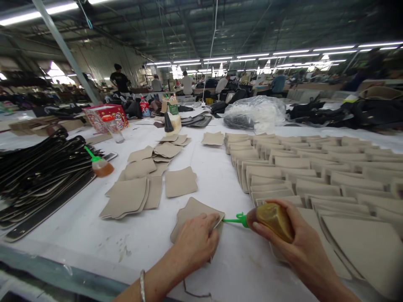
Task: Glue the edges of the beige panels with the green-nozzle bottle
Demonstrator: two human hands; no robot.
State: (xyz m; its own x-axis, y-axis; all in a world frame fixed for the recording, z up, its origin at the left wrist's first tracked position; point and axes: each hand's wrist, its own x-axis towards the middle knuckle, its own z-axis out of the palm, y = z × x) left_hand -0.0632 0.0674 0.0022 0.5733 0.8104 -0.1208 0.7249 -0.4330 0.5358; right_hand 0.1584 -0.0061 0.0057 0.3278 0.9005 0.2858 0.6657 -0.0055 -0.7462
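Note:
My right hand (299,241) is wrapped round a squeeze bottle (273,220) of amber liquid, tipped on its side. Its thin green nozzle (239,219) points left and meets the right edge of a beige, sheet-like piece (192,209). On that piece lies my left hand (197,240), fingers bent and pressed together at the edge by the nozzle tip; part of the piece is hidden under it. Just beyond is a single beige piece (181,182), and to its left an overlapping pile of similar pieces (129,197).
Rows of overlapping beige pieces (292,163) cover the right of the white table (78,235). At left are stacked black strips (37,180) and another green-tipped bottle (102,167). Farther back stand a clear jar (115,130), a red box (107,117) and a plastic-wrapped bundle (255,111). People work beyond.

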